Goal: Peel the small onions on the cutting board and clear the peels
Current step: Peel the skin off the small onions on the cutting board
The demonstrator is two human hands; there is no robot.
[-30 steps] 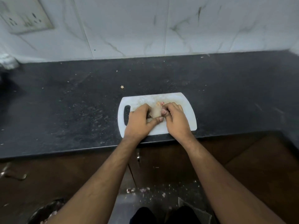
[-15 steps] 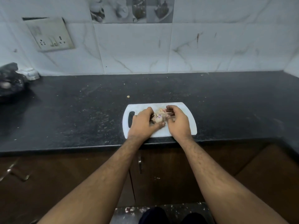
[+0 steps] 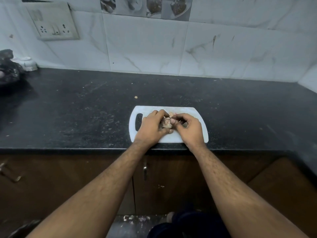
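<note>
A white cutting board with a handle slot at its left end lies at the front edge of the black counter. Over its middle, my left hand cups a small brownish onion from the left and below. My right hand meets it from the right, thumb and forefinger pinched on the onion's skin. A bit of pale pinkish peel shows just behind my fingers. Most of the onion is hidden by my hands.
A small scrap lies on the counter behind the board. A dark bundle and a white object sit at the far left against the tiled wall. A socket plate hangs on the wall. Brown cabinet doors are below; peel bits lie on the floor.
The view has tilted up, showing more wall and less floor. My hands stay on the board; the right thumb and forefinger have shifted onto the onion's right side.
</note>
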